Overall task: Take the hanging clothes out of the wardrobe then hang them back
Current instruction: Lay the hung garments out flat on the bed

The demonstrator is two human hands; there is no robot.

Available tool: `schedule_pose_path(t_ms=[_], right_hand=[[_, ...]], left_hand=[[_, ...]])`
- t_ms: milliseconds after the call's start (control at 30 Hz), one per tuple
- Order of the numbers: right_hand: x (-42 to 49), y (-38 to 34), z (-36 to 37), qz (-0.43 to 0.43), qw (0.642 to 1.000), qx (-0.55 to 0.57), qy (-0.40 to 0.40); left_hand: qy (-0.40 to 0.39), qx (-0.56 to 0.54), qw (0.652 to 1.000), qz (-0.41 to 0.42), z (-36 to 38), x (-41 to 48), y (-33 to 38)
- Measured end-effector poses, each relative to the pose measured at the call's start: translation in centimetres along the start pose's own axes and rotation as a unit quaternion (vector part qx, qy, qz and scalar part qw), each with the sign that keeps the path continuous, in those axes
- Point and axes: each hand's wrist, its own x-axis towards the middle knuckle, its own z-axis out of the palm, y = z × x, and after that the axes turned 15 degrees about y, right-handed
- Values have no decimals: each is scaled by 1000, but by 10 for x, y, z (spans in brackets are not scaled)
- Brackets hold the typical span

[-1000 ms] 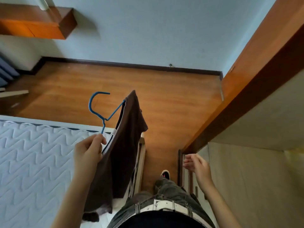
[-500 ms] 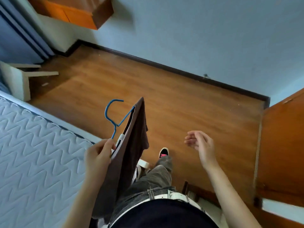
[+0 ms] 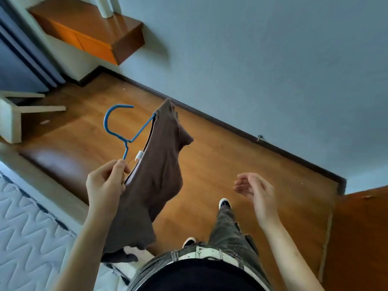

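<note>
Garment [image 3: 155, 181], brown, hangs on blue hanger [image 3: 117, 131], held in air above wood floor [image 3: 231, 156], fwd and left of the person's legs. L hand [image 3: 105, 183] pinches hanger wire + fabric edge just below hook stem, fingers curled round both. R hand [image 3: 256, 190] is well apart from L, fingers relaxed, slightly curled, holding nothing. Hook is free, opening twd upper right. Quilted mattress [image 3: 25, 227] lies lower left; wooden panel [image 3: 361, 238] sits at lower right.

The brown garment [image 3: 155, 185] covers most of the blue hanger [image 3: 126, 141], whose stem is hidden inside the left hand [image 3: 105, 183]. Left of the garment, the mattress [image 3: 27, 227] is cut off by the frame edge. The garment's white tag [image 3: 139, 155] is too small to read.
</note>
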Motion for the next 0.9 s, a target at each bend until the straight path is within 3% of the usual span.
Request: schedule_pose_path(t_ms=[200,433,667,900], right_hand=[[131,-29,55,-31,987,-75,-137],[207,-61,145,-60,923,-127,-358],[177,-37,233,-34,861,-147,-486],[67,10,304,-41,840,-161,-517]], left_hand=[[141,-8,988,-54,62,9,3],[294,-1,953,-74,89,1,19],[413,-2,904,-110,70,-8,7],[490,-43,858,-149,-10,-8,-27]])
